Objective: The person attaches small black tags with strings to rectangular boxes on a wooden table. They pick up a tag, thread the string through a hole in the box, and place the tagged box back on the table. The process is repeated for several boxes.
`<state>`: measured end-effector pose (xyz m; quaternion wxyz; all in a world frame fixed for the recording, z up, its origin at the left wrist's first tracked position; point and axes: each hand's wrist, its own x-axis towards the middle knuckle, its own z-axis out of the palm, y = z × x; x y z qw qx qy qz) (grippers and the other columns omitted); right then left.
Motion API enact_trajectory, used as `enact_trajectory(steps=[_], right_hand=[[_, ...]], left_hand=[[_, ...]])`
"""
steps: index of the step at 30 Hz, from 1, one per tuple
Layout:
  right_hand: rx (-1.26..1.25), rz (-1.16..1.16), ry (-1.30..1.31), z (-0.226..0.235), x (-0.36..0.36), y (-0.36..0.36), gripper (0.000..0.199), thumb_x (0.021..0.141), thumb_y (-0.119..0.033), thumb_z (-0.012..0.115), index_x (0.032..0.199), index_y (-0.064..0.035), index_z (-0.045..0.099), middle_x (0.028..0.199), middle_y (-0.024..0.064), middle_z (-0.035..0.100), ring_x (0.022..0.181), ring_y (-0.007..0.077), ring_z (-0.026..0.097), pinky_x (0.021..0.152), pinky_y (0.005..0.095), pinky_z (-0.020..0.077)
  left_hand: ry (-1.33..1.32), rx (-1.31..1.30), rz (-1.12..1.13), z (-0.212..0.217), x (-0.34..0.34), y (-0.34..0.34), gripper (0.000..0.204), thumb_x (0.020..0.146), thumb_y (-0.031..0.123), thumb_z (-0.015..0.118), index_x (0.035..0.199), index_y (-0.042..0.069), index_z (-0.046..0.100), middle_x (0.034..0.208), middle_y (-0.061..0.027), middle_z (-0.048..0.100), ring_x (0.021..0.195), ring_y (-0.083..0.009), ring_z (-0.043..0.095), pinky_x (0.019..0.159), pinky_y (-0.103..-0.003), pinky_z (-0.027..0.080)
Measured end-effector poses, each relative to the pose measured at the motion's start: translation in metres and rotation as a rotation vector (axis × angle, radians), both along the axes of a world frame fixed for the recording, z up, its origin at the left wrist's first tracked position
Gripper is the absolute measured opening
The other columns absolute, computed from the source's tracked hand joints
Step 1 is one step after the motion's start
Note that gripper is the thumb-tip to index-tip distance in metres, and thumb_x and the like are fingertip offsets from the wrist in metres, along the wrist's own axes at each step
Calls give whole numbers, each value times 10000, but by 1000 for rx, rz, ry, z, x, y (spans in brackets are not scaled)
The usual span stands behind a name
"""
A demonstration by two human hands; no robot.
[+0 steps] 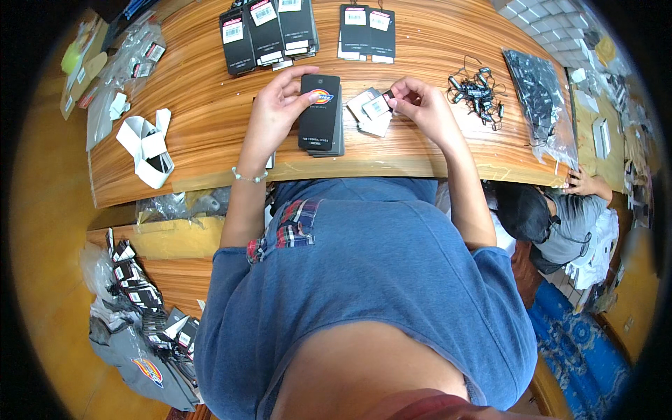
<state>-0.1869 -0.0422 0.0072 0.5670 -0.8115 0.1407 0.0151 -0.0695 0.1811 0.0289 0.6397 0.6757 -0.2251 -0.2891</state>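
Wood-grained worktable (196, 105), its striped top spanning ten to two o'clock, with a tan front edge (392, 169) running below twelve. A yellow-brown floor (49, 196) fills nine o'clock; a second wood-grained surface (183, 280) lies lower at eight. Between one and two o'clock, a pale surface (539, 24) shows rows of blocks; whether it is wall or floor cannot be told. A blue patterned surface (577, 336) occupies four o'clock. Bright light gives the tabletop a soft sheen.

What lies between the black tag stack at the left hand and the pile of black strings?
In the head view: small white labels and the right hand, which holds one.
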Motion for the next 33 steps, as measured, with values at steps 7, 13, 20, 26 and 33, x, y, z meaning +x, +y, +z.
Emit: enact_trajectory(steps=[7,13,20,26,33], right_hand=[[145,-1,-124,33,-7,15,159,791,-56,621,944,-27,587,744,-12,574,675,62,495,648,212,403],[-153,-206,-463,33,-7,10,235,742,-110,685,947,-41,594,665,26,563,622,91,526,579,235,446],[-952,-301,-55,-12,-28,-87,152,765,-163,637,806,-18,626,812,123,582,837,270,539,709,360,435],[-696,-539,-300,10,-36,-99,118,820,-101,570,862,4,604,800,140,603,730,244,574,714,316,439],[-57,-440,-353,70,-56,-77,157,887,-114,526,938,21,588,777,26,587,714,85,527,646,198,408]], left_hand=[[8,-48,-6,8,-17,-21,368,807,-24,581,1166,20,515,930,-99,632,860,-117,607,739,-208,494],[26,-124,-43,16,-32,-36,364,808,-39,576,1163,16,518,954,-104,625,875,-117,601,748,-212,492],[101,-108,-75,21,-24,-37,286,872,2,498,1153,10,447,921,-112,622,849,-102,585,751,-204,475],[131,-130,-144,18,-25,-44,194,864,42,537,1052,22,491,931,-55,613,831,-70,559,703,-197,446],[-62,-217,-365,37,-30,-75,161,847,27,551,1004,-5,563,1029,-83,568,919,-125,562,822,-242,454]])
